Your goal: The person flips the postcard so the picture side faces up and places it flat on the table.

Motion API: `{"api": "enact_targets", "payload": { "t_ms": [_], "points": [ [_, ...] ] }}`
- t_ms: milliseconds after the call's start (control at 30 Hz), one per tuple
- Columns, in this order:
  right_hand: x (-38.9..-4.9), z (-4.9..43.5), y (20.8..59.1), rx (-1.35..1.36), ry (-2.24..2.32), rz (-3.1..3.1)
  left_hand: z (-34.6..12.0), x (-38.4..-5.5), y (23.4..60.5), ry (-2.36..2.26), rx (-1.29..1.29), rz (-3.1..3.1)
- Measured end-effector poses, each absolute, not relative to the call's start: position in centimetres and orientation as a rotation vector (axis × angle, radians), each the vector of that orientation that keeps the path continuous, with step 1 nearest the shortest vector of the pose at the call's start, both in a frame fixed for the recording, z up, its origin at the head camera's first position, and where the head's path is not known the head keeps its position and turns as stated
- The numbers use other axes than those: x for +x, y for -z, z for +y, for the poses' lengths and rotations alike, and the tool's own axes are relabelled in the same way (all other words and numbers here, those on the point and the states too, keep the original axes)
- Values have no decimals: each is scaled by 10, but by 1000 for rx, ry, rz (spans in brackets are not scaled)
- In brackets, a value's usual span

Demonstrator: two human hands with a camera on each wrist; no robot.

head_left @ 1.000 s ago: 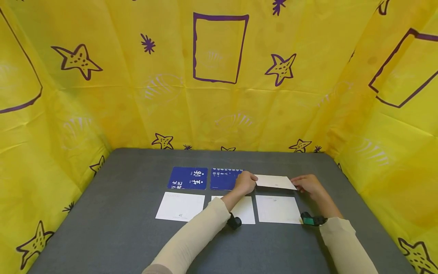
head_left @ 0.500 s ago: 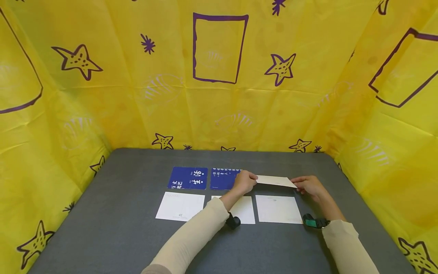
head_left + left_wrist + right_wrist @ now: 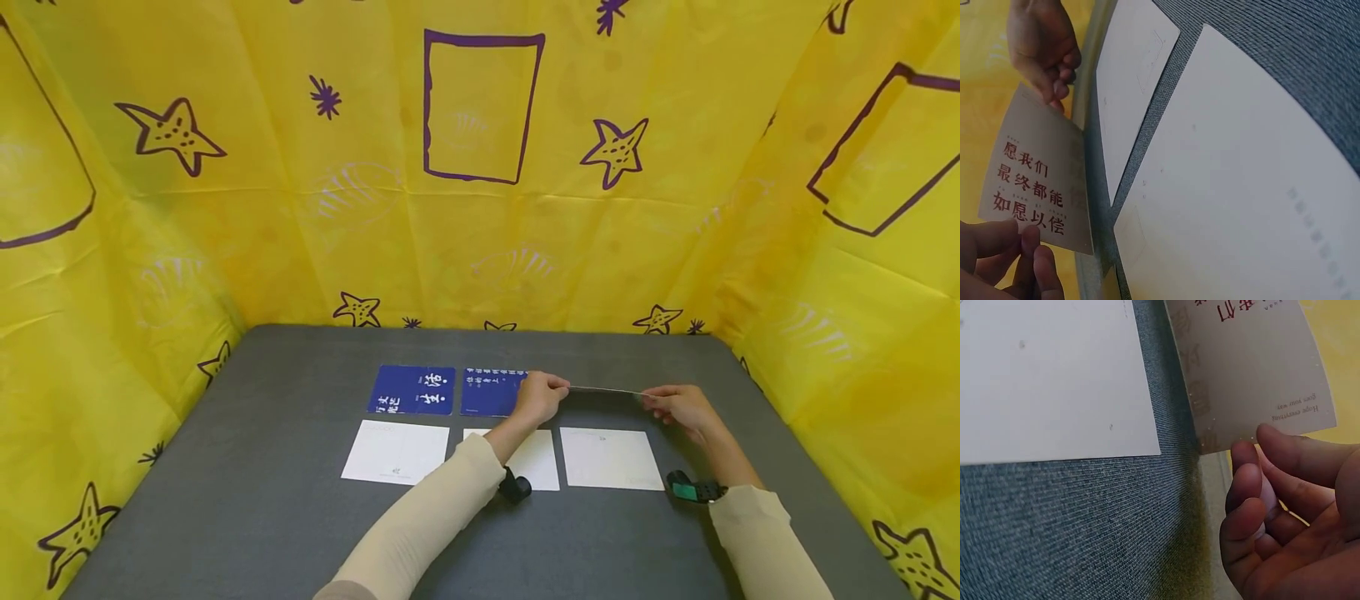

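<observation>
A postcard is held up off the table between both hands. In the head view it shows nearly edge-on, as a thin line. Its face, seen in the wrist views, carries red Chinese characters and small English print near one end. My left hand pinches its left end, over part of a blue postcard. Thumb and fingertips of my right hand pinch the opposite end. In front of the held card a white postcard lies flat. Another white postcard is partly covered by the left forearm.
Further left lie a blue postcard with white characters and a white postcard before it. The cards form two rows on the dark grey table. Yellow patterned cloth walls the back and sides.
The held postcard has tilted from showing its white side to standing nearly edge-on in the head view. Both hands have stayed almost in place, keeping their pinch. The other cards have not moved.
</observation>
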State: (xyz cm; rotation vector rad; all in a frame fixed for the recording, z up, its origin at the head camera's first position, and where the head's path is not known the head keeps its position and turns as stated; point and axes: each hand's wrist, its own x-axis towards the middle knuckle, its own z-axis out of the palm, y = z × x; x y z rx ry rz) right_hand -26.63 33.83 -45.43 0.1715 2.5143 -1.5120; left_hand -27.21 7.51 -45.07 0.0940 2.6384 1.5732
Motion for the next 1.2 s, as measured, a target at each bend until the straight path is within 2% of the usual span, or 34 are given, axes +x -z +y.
{"api": "enact_targets", "payload": {
  "t_ms": [1200],
  "points": [
    [-266, 338, 453, 262, 1607, 2506, 77, -274, 452, -1744, 38, 2603]
  ]
}}
